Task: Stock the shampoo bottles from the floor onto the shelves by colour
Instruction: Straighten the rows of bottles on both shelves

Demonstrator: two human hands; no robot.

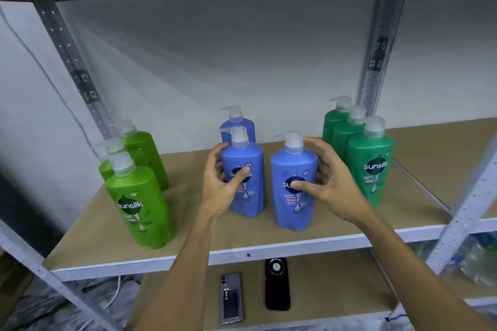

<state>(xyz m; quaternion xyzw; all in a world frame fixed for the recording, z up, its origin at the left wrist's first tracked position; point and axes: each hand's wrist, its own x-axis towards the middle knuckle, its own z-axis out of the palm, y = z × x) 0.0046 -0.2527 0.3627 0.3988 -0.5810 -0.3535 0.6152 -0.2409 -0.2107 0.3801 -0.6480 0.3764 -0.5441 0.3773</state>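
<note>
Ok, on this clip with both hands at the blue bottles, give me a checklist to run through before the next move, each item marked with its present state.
1. Colour groups kept apart on the shelf: ok. Light green at the left, blue in the middle, dark green at the right.
2. Front right blue bottle upright: ok.
3. Front left blue bottle upright: ok.
4. Left hand has a firm hold on its bottle: cannot tell. The thumb lies on the label, fingers curve round the side.
5. Right hand has a firm hold: cannot tell. The thumb touches the label, fingers are spread beside the bottle.
6. Blue row lined up behind the back blue bottle: not ok. The right one stands off to the side.
</note>
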